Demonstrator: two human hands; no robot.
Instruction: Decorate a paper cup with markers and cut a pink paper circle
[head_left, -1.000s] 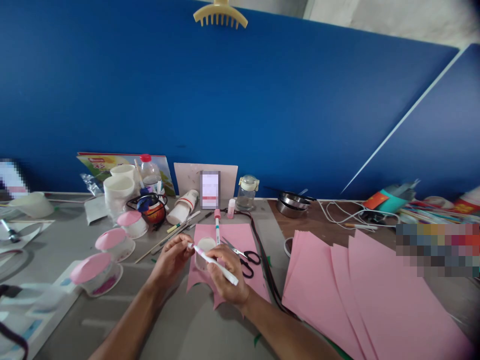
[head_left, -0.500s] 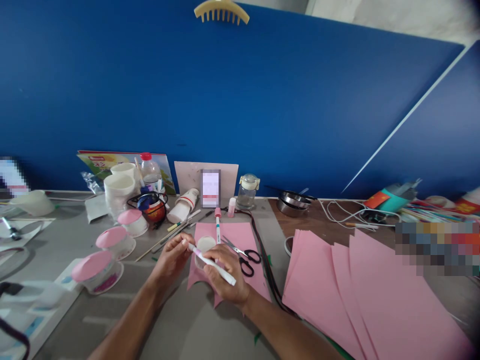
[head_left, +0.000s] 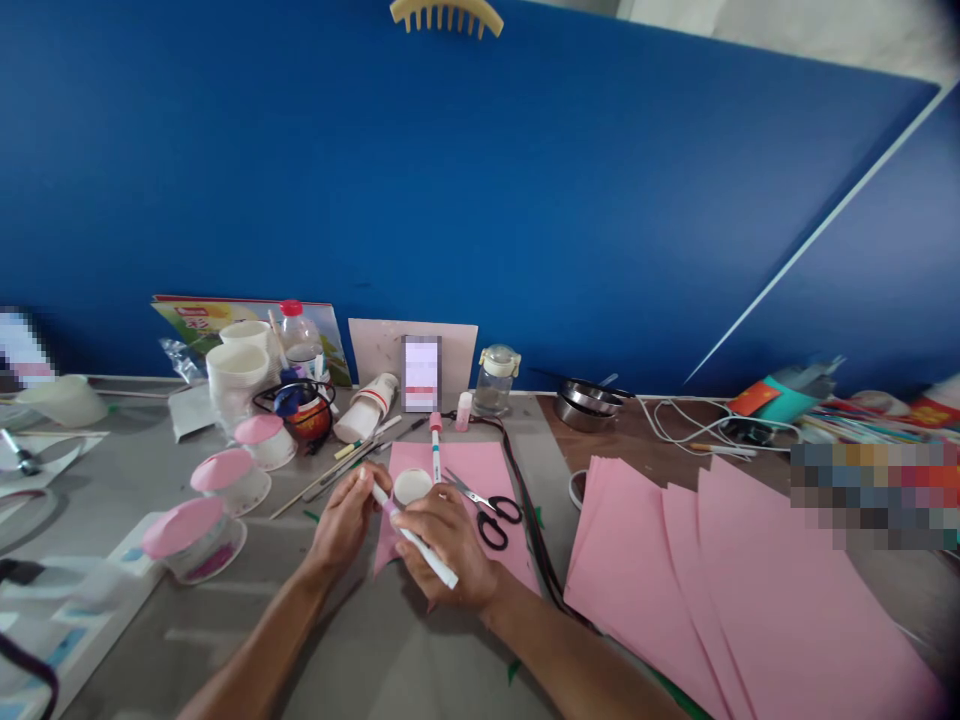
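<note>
A white marker with a pinkish band (head_left: 426,556) slants between my hands. My right hand (head_left: 446,545) is wrapped round its barrel. At its upper left end the fingers of my left hand (head_left: 349,518) pinch the tip or cap. Both hands are over the near left part of a cut pink sheet (head_left: 484,462). A round white lid or cup (head_left: 412,487) is on the sheet just beyond my right fingers. Black-handled scissors (head_left: 491,515) lie open on the sheet to the right. Another marker with a pink cap (head_left: 436,450) lies at its far edge.
Three white cups with pink tops (head_left: 225,470) stand at left, near stacked cups (head_left: 238,370). A phone (head_left: 421,373) leans upright behind, beside a glass jar (head_left: 496,380). Large pink sheets (head_left: 787,590) lie at right. A dark cable (head_left: 536,530) runs between.
My right hand and the marker have shifted slightly left and down, and the marker is tilted more steeply. My left hand remains at its upper end.
</note>
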